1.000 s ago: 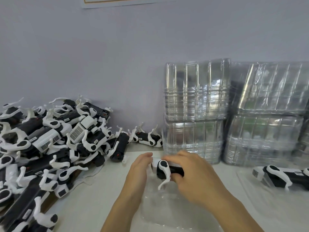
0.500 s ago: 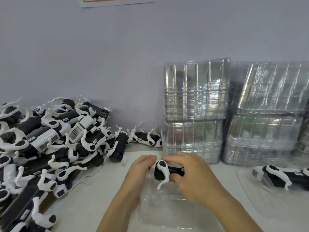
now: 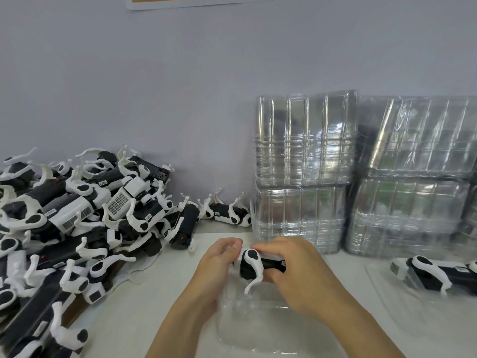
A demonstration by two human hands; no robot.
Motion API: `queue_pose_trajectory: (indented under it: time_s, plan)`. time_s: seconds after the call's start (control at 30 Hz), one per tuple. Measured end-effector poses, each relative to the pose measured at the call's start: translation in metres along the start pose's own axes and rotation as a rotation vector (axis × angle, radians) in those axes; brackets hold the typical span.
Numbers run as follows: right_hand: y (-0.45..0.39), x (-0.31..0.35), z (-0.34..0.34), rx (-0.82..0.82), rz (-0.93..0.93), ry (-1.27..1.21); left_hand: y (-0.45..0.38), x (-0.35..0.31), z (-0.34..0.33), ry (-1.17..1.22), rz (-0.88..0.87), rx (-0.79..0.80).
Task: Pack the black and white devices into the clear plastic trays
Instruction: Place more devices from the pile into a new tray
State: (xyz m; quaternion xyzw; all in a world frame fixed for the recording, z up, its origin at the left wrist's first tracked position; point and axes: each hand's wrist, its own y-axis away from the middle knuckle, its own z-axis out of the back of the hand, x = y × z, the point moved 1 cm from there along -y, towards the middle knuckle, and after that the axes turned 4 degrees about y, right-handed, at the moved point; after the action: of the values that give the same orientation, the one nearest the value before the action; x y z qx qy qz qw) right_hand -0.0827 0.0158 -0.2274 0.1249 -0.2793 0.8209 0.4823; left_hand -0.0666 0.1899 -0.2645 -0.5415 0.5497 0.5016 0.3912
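A black and white device (image 3: 254, 264) with a curved white arm is held just above the far end of a clear plastic tray (image 3: 268, 329) on the table in front of me. My right hand (image 3: 299, 275) grips the device's black body from the right. My left hand (image 3: 219, 264) holds its left end, fingers curled round it and the tray's far rim. A second device (image 3: 433, 273) lies in another clear tray (image 3: 413, 321) at the right.
A big heap of black and white devices (image 3: 67, 228) covers the table's left side, and one more device (image 3: 229, 214) lies by the wall. Stacks of clear trays (image 3: 302, 171) stand against the wall behind my hands, with more stacks (image 3: 413, 177) to their right.
Both hands and the device have shifted slightly left and toward the tray's far end. The left fingers have closed in on the device's left end.
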Motion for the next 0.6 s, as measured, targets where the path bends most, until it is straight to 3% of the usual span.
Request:
queue_pose_trajectory:
  time_s: [0.33,0.43,0.5,0.6]
  plan:
    - [-0.0011,0.0004,0.0002,0.004,0.001,-0.012,0.0021,-0.0040,-0.0005,0.099,0.056,0.028]
    - [-0.0010,-0.0015,-0.0008,0.004,-0.019,-0.031,0.0035,-0.0071,0.0018,0.213,0.122,0.124]
    - [-0.0012,-0.0025,-0.0015,0.002,-0.026,-0.034,0.0026,-0.0077,0.0019,0.170,0.119,0.163]
    - [-0.0012,-0.0037,-0.0025,-0.013,-0.047,-0.064,-0.0001,-0.0070,0.0006,0.035,0.071,0.066]
